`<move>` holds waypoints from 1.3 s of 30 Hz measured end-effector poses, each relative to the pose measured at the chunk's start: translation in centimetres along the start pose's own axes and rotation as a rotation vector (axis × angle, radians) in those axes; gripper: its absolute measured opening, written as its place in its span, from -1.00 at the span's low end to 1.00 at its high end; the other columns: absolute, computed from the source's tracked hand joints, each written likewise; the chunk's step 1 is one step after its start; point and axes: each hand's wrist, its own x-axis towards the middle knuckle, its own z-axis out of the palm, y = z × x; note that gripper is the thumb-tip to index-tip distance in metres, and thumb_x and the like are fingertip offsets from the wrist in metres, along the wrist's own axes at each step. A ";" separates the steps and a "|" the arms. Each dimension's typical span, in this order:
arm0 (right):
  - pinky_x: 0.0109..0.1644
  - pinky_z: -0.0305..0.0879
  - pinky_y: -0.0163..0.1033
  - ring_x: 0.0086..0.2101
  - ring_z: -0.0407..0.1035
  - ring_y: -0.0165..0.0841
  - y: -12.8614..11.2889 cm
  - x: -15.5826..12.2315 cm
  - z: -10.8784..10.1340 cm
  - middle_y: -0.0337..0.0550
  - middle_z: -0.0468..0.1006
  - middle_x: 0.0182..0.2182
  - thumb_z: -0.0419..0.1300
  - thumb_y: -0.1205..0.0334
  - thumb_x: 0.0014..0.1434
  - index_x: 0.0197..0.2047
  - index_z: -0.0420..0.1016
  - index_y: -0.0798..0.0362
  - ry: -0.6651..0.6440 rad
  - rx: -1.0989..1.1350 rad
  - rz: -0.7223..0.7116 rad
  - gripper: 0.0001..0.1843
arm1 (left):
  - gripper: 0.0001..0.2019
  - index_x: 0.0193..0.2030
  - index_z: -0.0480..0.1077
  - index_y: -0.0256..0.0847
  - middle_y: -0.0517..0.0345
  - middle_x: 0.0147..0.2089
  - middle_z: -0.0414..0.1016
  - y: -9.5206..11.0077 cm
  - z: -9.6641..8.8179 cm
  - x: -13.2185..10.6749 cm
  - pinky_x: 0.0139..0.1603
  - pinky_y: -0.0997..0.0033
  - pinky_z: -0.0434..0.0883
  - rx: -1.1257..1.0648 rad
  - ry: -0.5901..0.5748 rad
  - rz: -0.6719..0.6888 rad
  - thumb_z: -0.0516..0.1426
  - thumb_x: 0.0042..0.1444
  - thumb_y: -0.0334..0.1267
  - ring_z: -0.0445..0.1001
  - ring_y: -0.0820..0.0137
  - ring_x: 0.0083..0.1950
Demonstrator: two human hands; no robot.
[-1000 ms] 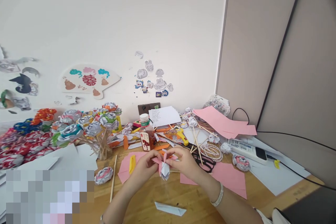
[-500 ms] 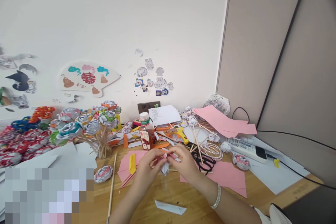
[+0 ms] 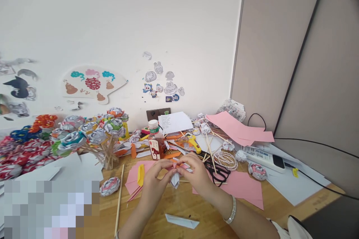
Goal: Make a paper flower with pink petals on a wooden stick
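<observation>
Between my two hands is a small folded paper piece (image 3: 175, 180), white below with pink at its top. My left hand (image 3: 157, 177) pinches it from the left, thumb and fingertips together. From the right, my right hand (image 3: 193, 173) pinches the same piece with thumb and index finger. The fingertips partly cover its folds. On the table below lies a folded white paper strip (image 3: 182, 221). A yellow folded paper (image 3: 140, 174) rests on pink sheets (image 3: 131, 179) left of my left hand.
A drink bottle (image 3: 155, 143) stands behind my hands. Black-handled scissors (image 3: 220, 173), bead strings (image 3: 226, 161) and a yellow glue gun (image 3: 194, 144) lie to the right. Paper flowers (image 3: 73, 138) crowd the left, near a wooden stick (image 3: 119, 198). A power strip (image 3: 262, 158) sits farther right.
My fingers have shifted slightly on the folded paper, and more of its white lower part and pink top shows. The view has moved a little; the things on the table lie as before.
</observation>
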 end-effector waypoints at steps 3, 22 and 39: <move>-0.16 0.25 -0.24 -0.28 0.36 -0.32 -0.3 0.0 0.0 -0.21 0.51 -0.38 0.25 0.29 0.07 -0.33 0.50 -0.01 -0.001 0.001 -0.004 -0.95 | -0.92 -0.37 0.46 -0.17 0.13 -0.35 0.56 0.0 0.0 0.1 -0.24 0.38 0.46 -0.019 -0.022 -0.016 0.22 -0.05 -0.26 0.51 0.35 -0.29; -0.46 0.32 -0.38 -0.45 0.34 -0.43 0.2 0.4 -0.8 -0.30 0.37 -0.48 0.29 0.18 -0.05 -0.41 0.39 0.08 -0.340 0.328 0.498 -0.81 | -0.75 -0.55 0.31 -0.22 0.25 -0.54 0.34 0.1 -0.5 1.0 -0.46 0.50 0.25 -0.105 -0.460 -0.353 0.13 -0.01 -0.10 0.31 0.43 -0.47; -0.47 0.23 -0.38 -0.49 0.34 -0.43 2.3 -0.4 0.5 -0.29 0.42 -0.54 0.27 0.26 -0.04 -0.56 0.35 0.08 -0.254 0.078 0.423 -0.82 | -0.78 -0.55 0.28 -0.23 0.27 -0.55 0.36 -2.3 0.2 0.4 -0.44 0.47 0.27 -0.152 -0.509 -0.427 0.17 -0.07 -0.16 0.36 0.42 -0.47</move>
